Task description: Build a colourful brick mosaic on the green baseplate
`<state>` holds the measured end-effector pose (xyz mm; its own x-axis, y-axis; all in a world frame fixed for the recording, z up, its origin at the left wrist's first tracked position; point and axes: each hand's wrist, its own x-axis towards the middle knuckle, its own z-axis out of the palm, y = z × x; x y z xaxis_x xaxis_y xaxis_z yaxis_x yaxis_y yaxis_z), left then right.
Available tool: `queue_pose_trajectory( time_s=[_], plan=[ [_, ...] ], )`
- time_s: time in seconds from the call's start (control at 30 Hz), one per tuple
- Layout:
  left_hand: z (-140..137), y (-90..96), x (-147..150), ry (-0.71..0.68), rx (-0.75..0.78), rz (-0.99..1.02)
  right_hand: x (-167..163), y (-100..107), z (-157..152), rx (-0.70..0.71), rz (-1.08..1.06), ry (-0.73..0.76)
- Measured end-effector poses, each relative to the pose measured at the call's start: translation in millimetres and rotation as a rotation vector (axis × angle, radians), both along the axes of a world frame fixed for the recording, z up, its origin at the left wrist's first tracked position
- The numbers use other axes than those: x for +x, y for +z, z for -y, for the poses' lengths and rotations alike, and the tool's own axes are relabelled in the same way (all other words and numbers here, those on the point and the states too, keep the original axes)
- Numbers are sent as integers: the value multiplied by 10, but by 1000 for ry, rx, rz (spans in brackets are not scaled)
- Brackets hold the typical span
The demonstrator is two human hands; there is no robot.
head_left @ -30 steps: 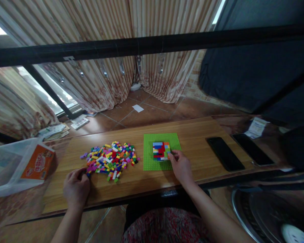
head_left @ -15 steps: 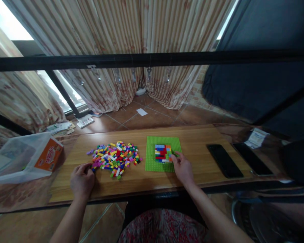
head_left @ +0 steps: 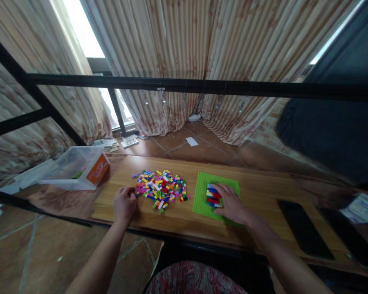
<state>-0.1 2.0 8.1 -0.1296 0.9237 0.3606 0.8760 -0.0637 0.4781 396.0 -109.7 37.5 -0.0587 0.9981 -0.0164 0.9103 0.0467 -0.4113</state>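
A light green studded baseplate (head_left: 200,200) lies on the wooden board. On it sits a small block of stacked toy bricks (head_left: 213,197) in red, blue, white and other colours. My right hand (head_left: 232,203) reaches over this block from the right, thumb at its near side and fingers at its far side, closed round it. The hand hides the block's right part. A loose heap of toy bricks (head_left: 162,188) in many colours is spread left of the baseplate. At the heap's left edge rests my left hand (head_left: 124,204), fingers curled; a bit of blue shows near the fingertips, and what they pinch is unclear.
A clear plastic bin (head_left: 70,167) with an orange label stands left of the wooden board (head_left: 168,222). Two dark phones, one nearer (head_left: 305,228) and one farther right (head_left: 351,237), lie at the right. A black metal rail (head_left: 178,84) crosses beyond the board.
My right hand has gone from the block's right edge to a grip across it, covering more of it. The view has turned leftward. My left hand stays by the heap.
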Motion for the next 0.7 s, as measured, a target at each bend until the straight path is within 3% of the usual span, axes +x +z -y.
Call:
queue_pose_trajectory(
  time_s=[0.23, 0.37, 0.53, 0.7],
  plan=[
    [8, -29, 0, -2, 11, 28, 312, 8, 39, 24, 87, 176],
    [17, -33, 8, 6, 10, 33, 252, 88, 83, 91, 143, 160],
    [16, -53, 4, 4, 1, 32, -491, 172, 149, 241, -17, 125],
    [20, -67, -2, 2, -9, 29, -1491, 24, 118, 274, -246, 174]
  ],
)
